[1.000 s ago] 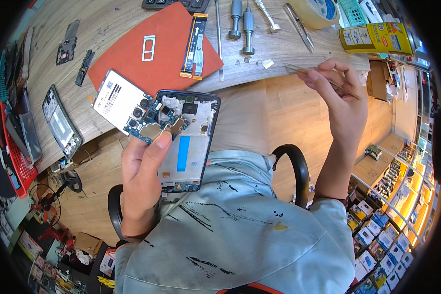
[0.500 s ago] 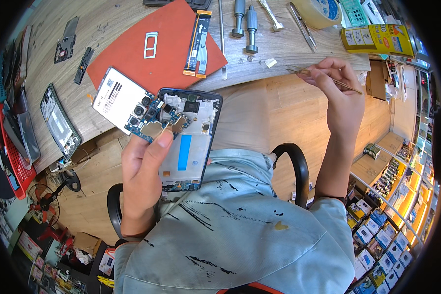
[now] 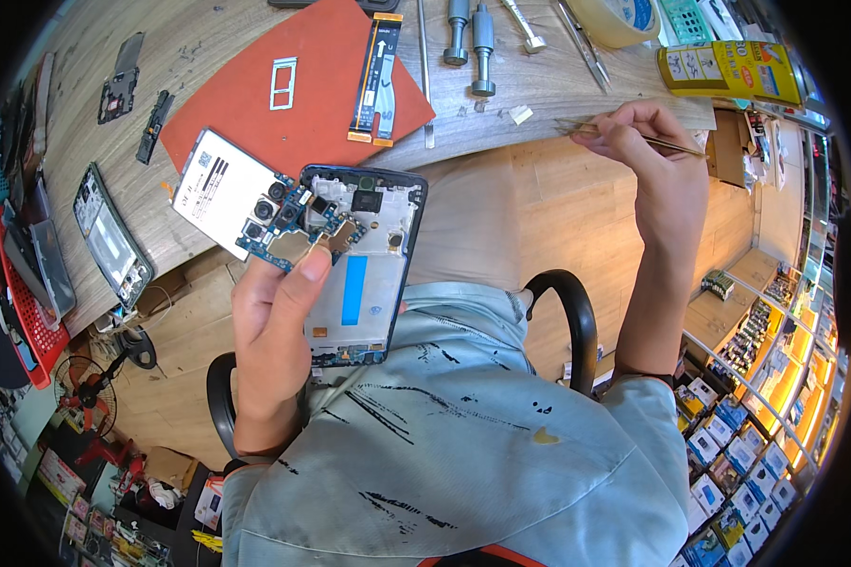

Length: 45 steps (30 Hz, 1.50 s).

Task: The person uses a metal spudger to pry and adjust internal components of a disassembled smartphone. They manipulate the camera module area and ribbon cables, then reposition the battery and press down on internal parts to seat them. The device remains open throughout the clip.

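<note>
My left hand [image 3: 279, 307] is closed, its thumb pressed on a blue phone circuit board [image 3: 286, 244] with camera modules. A white phone battery [image 3: 219, 192] lies beside the board. The opened phone frame [image 3: 380, 277], with a blue strip on its inner face, is held with them; the fingers behind are hidden. Out to the right, my right hand [image 3: 641, 138] pinches thin golden tweezers [image 3: 673, 146], tips pointing left beyond the table's near edge. They are apart from the phone parts.
An orange-red mat [image 3: 246, 90] carries a SIM tray [image 3: 283, 83] and flex cables [image 3: 376, 80]. Screwdrivers [image 3: 483, 52], other tweezers [image 3: 586, 47], a tape roll [image 3: 616, 17] and a yellow can [image 3: 728, 72] lie rightward. Another phone frame [image 3: 112, 231] rests left. A chair armrest [image 3: 577, 321] curves beside me.
My right hand has shifted slightly, with the tweezers still pinched in it. My left hand and the phone parts keep nearly the same place and hold.
</note>
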Tool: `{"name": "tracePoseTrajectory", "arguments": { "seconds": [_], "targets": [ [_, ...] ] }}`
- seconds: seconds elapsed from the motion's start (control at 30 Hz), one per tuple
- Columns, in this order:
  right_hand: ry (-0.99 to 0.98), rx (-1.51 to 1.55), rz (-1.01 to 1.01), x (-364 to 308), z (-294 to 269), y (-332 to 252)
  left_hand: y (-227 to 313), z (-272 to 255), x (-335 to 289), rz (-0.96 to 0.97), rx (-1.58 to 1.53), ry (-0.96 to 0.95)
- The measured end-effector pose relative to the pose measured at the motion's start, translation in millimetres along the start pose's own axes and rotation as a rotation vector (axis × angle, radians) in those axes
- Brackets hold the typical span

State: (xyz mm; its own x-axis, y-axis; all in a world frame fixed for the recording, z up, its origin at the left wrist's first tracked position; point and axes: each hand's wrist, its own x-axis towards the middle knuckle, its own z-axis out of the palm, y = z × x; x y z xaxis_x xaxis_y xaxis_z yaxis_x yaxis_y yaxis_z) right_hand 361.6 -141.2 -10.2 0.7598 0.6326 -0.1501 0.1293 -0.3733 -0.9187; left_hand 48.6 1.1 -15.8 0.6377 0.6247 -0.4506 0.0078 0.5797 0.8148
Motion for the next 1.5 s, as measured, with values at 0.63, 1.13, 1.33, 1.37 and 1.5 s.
{"name": "tracePoseTrajectory", "arguments": {
  "seconds": [0.63, 1.13, 1.33, 1.37, 1.5],
  "targets": [
    [-0.043, -0.002, -0.269, -11, -6, 15, -3, -5, 3, -0.028, -0.028, -0.001],
    [-0.097, 0.288, -0.568, -58, 15, 10, 3, 10, -1, -0.095, -0.098, -0.025],
    [-0.156, 0.427, -0.548, -67, 21, 13, 5, 11, -3, -0.141, -0.115, -0.038],
    [-0.160, 0.426, -0.558, -68, 21, 13, 6, 12, -4, -0.150, -0.122, -0.038],
    [-0.185, 0.501, -0.560, -71, 23, 12, 5, 11, -5, -0.155, -0.102, -0.043]
  ]
}}
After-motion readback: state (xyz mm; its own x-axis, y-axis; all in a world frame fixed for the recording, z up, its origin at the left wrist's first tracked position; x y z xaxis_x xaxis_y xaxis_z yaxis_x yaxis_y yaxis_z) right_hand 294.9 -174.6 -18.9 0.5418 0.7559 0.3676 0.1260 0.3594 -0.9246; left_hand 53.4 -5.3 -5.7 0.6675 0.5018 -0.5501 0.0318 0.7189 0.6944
